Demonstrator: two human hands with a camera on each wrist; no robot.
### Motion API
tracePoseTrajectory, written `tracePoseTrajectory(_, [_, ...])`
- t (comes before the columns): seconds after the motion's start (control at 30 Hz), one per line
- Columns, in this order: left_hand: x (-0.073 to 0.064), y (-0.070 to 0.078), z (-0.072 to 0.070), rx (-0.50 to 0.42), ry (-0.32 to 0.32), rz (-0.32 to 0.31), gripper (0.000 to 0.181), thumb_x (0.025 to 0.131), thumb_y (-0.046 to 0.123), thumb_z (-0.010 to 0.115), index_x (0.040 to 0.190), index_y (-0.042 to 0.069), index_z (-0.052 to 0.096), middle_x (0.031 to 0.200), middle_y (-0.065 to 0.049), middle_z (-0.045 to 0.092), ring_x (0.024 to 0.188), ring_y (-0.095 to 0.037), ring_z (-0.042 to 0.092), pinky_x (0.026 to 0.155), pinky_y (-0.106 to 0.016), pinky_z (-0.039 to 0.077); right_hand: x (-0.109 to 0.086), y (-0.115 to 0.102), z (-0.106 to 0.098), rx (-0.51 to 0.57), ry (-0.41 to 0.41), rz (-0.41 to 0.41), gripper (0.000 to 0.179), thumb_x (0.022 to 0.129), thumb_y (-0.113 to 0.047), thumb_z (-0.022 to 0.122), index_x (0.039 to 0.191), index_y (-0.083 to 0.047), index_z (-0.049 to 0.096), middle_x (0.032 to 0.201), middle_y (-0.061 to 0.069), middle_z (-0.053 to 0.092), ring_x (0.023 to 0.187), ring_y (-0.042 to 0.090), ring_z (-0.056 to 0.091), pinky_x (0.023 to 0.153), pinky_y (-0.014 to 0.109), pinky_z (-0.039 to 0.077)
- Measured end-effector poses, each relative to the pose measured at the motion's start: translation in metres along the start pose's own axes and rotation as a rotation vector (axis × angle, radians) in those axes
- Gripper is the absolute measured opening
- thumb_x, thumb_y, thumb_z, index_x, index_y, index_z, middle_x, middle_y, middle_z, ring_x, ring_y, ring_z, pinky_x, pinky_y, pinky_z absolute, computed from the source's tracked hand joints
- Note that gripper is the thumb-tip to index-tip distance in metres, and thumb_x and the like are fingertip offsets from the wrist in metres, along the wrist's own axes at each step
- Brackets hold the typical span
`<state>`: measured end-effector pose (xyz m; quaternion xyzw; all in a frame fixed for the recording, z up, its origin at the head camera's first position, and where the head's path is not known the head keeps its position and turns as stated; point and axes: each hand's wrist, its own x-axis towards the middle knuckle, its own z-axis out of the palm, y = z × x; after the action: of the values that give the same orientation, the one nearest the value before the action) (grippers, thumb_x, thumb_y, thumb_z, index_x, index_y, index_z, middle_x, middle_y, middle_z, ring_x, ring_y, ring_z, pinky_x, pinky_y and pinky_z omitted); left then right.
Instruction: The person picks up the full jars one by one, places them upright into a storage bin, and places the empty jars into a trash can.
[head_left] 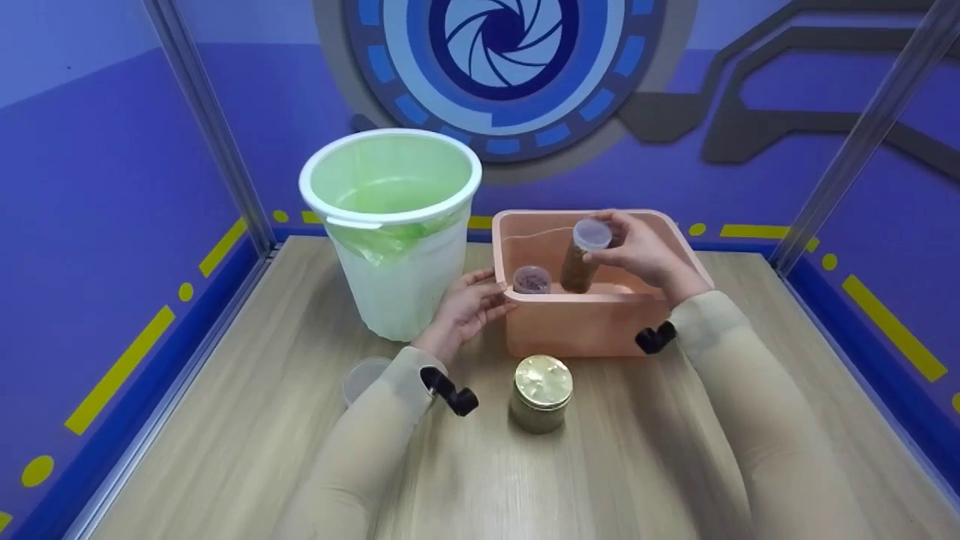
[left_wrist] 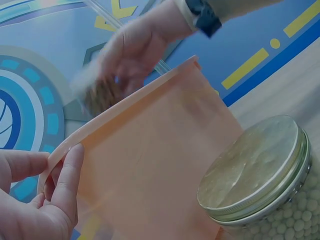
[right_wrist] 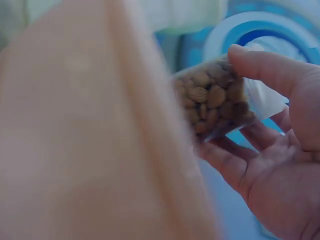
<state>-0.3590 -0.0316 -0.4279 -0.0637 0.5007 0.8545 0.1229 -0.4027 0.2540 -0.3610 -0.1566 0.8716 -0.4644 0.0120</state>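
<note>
As the right hand (head_left: 642,250) grips it, the jar (head_left: 577,268) looks plain.

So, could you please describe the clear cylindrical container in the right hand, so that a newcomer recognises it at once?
Find the rectangular peach plastic bin beside the tall white bucket. At the bin's opening, the right hand holds the clear cylindrical container with a whitish lid. Its brown, almond-like nuts set it apart from the round container of purplish pieces inside the bin.
</note>
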Motion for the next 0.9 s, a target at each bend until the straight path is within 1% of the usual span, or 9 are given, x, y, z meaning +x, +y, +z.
tracePoseTrajectory(0.07, [0.000,0.000,0.000,-0.002,0.000,0.000,0.051,0.096,-0.010,0.060,0.145,-0.003,0.047,0.138,-0.027,0.059,0.094,-0.024,0.067,0.079,-0.032,0.067,0.008,0.006,0.010,-0.024,-0.064,0.005,0.064,0.085,-0.010,0.084,0.141,-0.010,0.054,0.136,0.017,0.062,0.119,0.027,0.058,0.093,0.027,0.051])
tracePoseTrajectory(0.2, [0.000,0.001,0.000,-0.004,0.000,0.005,0.051,0.097,-0.010,0.059,0.145,-0.003,0.047,0.137,-0.027,0.058,0.092,-0.023,0.067,0.079,-0.033,0.067,0.019,0.014,0.026,-0.177,-0.148,-0.021,0.063,0.082,-0.007,0.084,0.138,-0.004,0.055,0.138,0.022,0.060,0.118,0.034,0.059,0.095,0.037,0.052])
tracePoseTrajectory(0.3, [0.000,0.001,0.000,0.004,-0.009,0.010,0.051,0.096,-0.010,0.060,0.145,-0.004,0.046,0.135,-0.027,0.059,0.090,-0.022,0.067,0.080,-0.034,0.067,0.025,0.021,0.034,-0.280,-0.175,-0.040,0.059,0.080,-0.005,0.083,0.133,0.001,0.058,0.136,0.028,0.061,0.118,0.039,0.060,0.098,0.042,0.051])
tracePoseTrajectory(0.37, [-0.001,0.001,0.000,0.007,-0.015,0.013,0.051,0.096,-0.011,0.060,0.145,-0.004,0.046,0.134,-0.026,0.059,0.090,-0.023,0.067,0.081,-0.035,0.067,0.027,0.025,0.038,-0.317,-0.186,-0.036,0.055,0.080,-0.004,0.081,0.130,0.004,0.059,0.134,0.030,0.062,0.119,0.041,0.060,0.099,0.044,0.051])
tracePoseTrajectory(0.43, [-0.001,0.001,0.000,0.006,-0.018,0.014,0.051,0.095,-0.011,0.060,0.144,-0.004,0.046,0.133,-0.026,0.060,0.089,-0.023,0.068,0.081,-0.036,0.067,0.027,0.027,0.040,-0.338,-0.196,-0.033,0.051,0.081,-0.004,0.080,0.128,0.005,0.060,0.132,0.032,0.063,0.119,0.042,0.061,0.101,0.047,0.052])
tracePoseTrajectory(0.6, [-0.001,0.001,0.000,-0.003,-0.013,0.021,0.049,0.096,-0.011,0.059,0.143,-0.004,0.047,0.132,-0.026,0.060,0.089,-0.022,0.068,0.079,-0.035,0.068,0.025,0.026,0.043,-0.379,-0.214,0.004,0.041,0.089,-0.009,0.075,0.126,0.003,0.062,0.129,0.030,0.065,0.120,0.043,0.061,0.106,0.054,0.052])
tracePoseTrajectory(0.7, [-0.001,0.000,0.000,-0.004,-0.011,0.019,0.049,0.096,-0.011,0.059,0.143,-0.004,0.047,0.132,-0.026,0.060,0.089,-0.023,0.067,0.080,-0.035,0.067,0.025,0.026,0.044,-0.378,-0.216,0.033,0.037,0.093,-0.009,0.071,0.127,0.002,0.063,0.130,0.028,0.065,0.121,0.042,0.061,0.108,0.054,0.051])
tracePoseTrajectory(0.9, [-0.001,0.000,0.000,-0.008,-0.010,0.011,0.050,0.096,-0.011,0.060,0.144,-0.004,0.047,0.128,-0.024,0.061,0.088,-0.022,0.067,0.077,-0.033,0.068,0.025,0.027,0.043,-0.368,-0.217,0.056,0.035,0.095,-0.009,0.068,0.129,-0.001,0.063,0.129,0.025,0.066,0.121,0.039,0.061,0.110,0.054,0.050])
